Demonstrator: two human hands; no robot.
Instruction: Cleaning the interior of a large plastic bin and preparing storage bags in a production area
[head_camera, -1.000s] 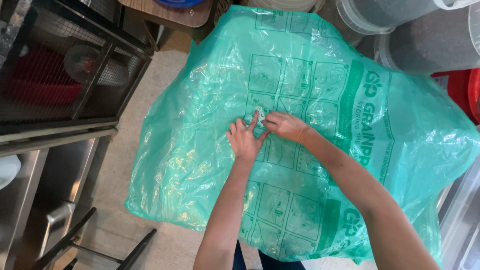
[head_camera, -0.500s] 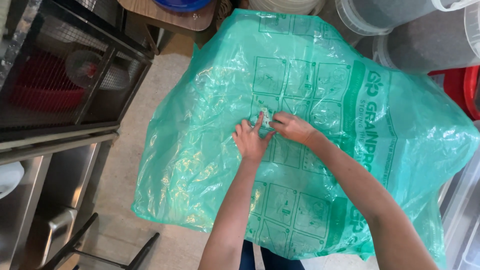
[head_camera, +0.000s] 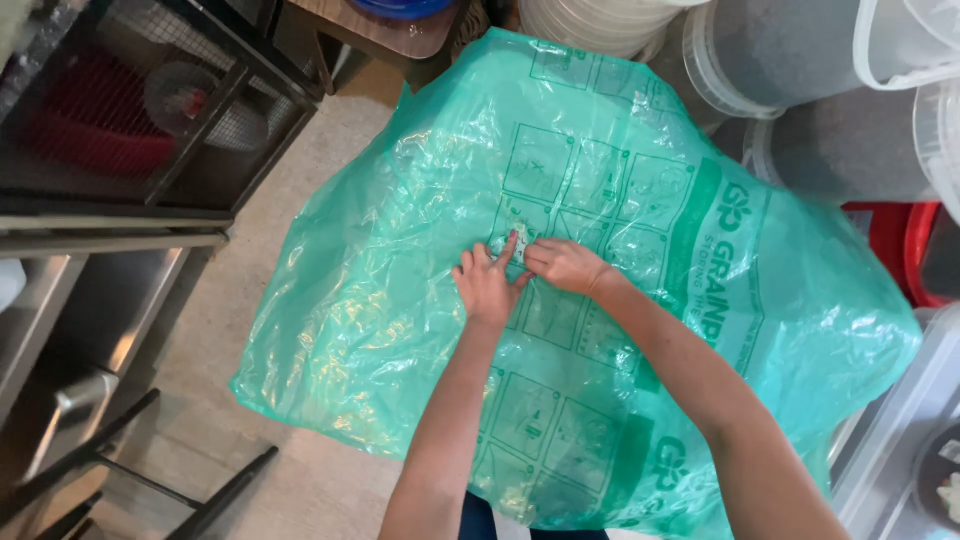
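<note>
**Hands pinch the film at the middle of a big green bag**

Left hand (head_camera: 487, 287) and right hand (head_camera: 562, 264) meet fingertip to fingertip at the centre of a large translucent green plastic bag (head_camera: 400, 300), which is spread and billowed out in front of the person, above the tiled floor (head_camera: 300, 200). Both hands are nearly closed, fingers narrowed on a small pale patch or fold of the film between them; whether that patch is a sticker, a tear or just bunched plastic is too small to tell.

The bag looks very light and entirely limp: thin, glossy film full of creases, puffed with air rather than filled. It will likely slide between fingers, crumple wherever pressed, and stretch or split if pulled hard at one point. A fingertip pinch on a gathered fold, as both hands have now, seems the surest hold; flat, smooth stretches offer nothing to grip.

Around it stand pale plastic buckets (head_camera: 770, 60) along the top right, a red tub (head_camera: 895, 250) at the right edge, and a dark wire-mesh rack (head_camera: 140, 120) at the left, with steel surfaces below it.
</note>
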